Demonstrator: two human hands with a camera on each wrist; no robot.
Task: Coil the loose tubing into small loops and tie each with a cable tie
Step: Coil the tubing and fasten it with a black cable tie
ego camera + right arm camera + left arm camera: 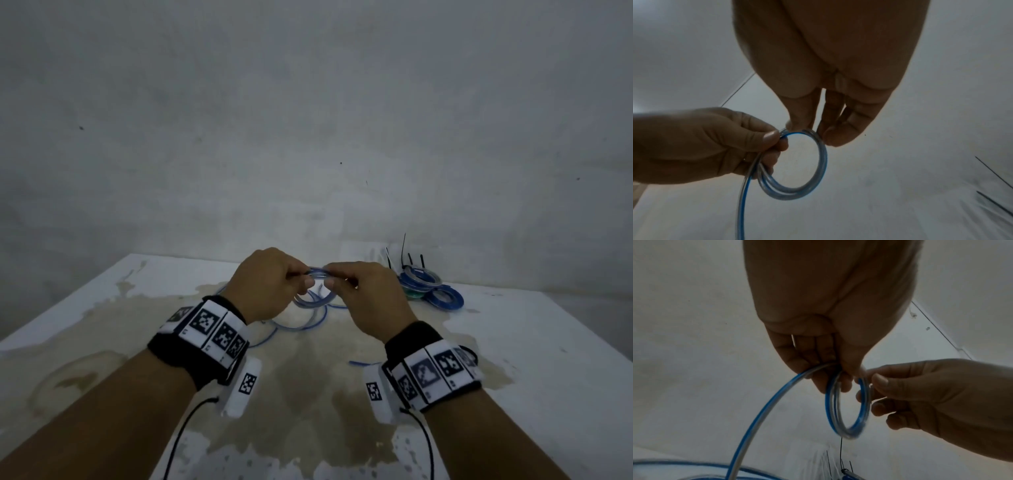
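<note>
Both hands are up off the white table (534, 342) with its big brownish stain, working the same little coil of clear tubing with a blue stripe (846, 408). Left hand (270, 284) has its thumb and curled fingers pinched on one side of the coil, and from the left wrist view you can see a couple of turns stacked together under the fingertips, with the loose tail of the tubing (760, 412) arcing off and down toward the tabletop. Right hand (370, 298) pinches the opposite side of the same coil between thumb and forefinger, with the other fingers curled in behind; the right wrist view shows that nicely, two or three wraps sitting close together in a neat ring (797, 164). So the coil hangs in the air between the two hands, over the middle of the table, a bit toward the far edge. Below the hands the rest of the blue-striped tubing (308, 322) lies slack in wide curves on the stained patch. Off to the right near the back edge sits a small heap of finished blue tubing coils (428, 284), stacked and overlapping, with thin black cable tie tails (405, 246) sticking up out of them. Behind everything is a plain grey wall (308, 120). Lighting is pretty dim, so finer detail on the ties is hard to make out.
</note>
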